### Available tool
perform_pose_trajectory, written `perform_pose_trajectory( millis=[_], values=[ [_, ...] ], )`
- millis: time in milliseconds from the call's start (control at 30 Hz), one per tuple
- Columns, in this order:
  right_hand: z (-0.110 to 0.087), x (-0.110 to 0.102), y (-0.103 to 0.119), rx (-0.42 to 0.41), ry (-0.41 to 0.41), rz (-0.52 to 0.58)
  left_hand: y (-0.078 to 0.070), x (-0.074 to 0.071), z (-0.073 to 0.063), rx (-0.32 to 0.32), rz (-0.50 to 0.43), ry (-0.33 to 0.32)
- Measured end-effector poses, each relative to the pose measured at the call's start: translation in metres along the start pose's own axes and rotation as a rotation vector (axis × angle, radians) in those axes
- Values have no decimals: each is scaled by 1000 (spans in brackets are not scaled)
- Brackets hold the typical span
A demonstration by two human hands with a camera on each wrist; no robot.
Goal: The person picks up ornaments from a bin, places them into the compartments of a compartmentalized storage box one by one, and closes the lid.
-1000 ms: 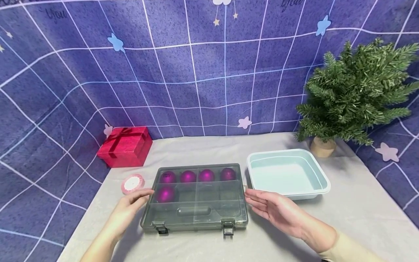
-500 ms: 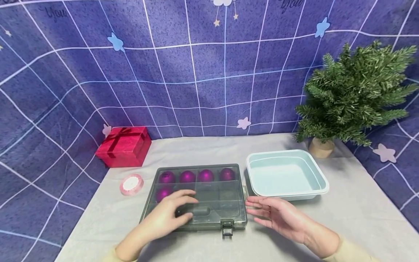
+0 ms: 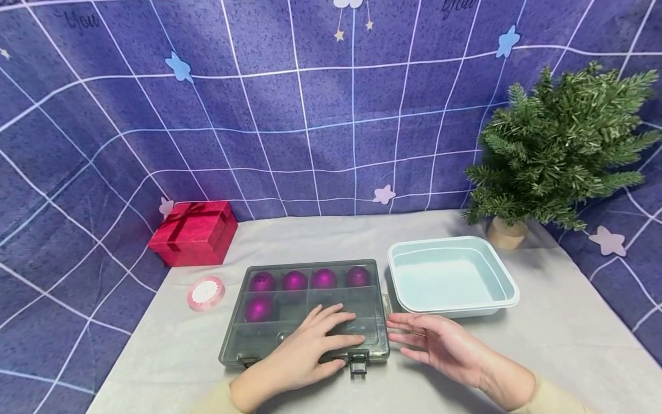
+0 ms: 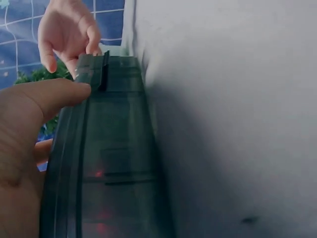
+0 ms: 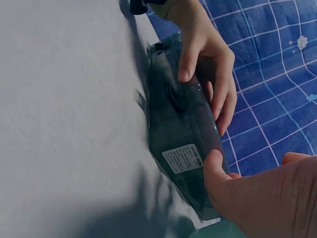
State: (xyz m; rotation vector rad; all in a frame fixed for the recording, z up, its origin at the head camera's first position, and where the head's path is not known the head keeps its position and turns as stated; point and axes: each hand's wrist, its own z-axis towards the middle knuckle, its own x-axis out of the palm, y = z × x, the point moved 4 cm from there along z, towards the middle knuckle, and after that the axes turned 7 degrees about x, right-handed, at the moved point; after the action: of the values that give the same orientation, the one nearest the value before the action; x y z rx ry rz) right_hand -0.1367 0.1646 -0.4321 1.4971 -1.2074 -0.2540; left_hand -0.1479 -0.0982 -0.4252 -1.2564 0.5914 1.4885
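A translucent dark storage case [image 3: 331,296] lies on the table with its lid down. Through the lid show several purple balls [image 3: 258,309], four compartments' worth along the back and left. My left hand [image 3: 305,351] spreads its fingers over the lid's front part, thumb close to the right front latch [image 3: 358,365], which juts forward. Part of the left latch [image 3: 248,361] is hidden by that hand. At the case's right side, my right hand [image 3: 450,348] has loosely straight fingers, tips right at the edge. A white label [image 5: 182,158] marks the case's side in the right wrist view.
A pale blue tray [image 3: 509,299] stands right of the case, close behind my right hand. Behind it is a small artificial tree [image 3: 558,155]. A red gift box [image 3: 193,236] and a pink ribbon roll [image 3: 206,293] sit at the left.
My left hand has moved from the case's left edge rightward across the lid towards the right latch. The right hand has shifted slightly towards the front along the right side.
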Motion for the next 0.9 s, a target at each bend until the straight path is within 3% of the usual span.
perform_pose_trajectory(
  millis=[500,733,833,900],
  values=[
    [-1,-1,-2,-1,-21,11,3,13,-2,66,131,-9],
    [3,-1,-19,50,-22,10,2,11,-5,59,139,11],
    [4,1,-34,111,25,20,1,8,-6,53,147,34],
    [5,4,-43,165,108,42,0,7,-6,48,149,50]
  ],
)
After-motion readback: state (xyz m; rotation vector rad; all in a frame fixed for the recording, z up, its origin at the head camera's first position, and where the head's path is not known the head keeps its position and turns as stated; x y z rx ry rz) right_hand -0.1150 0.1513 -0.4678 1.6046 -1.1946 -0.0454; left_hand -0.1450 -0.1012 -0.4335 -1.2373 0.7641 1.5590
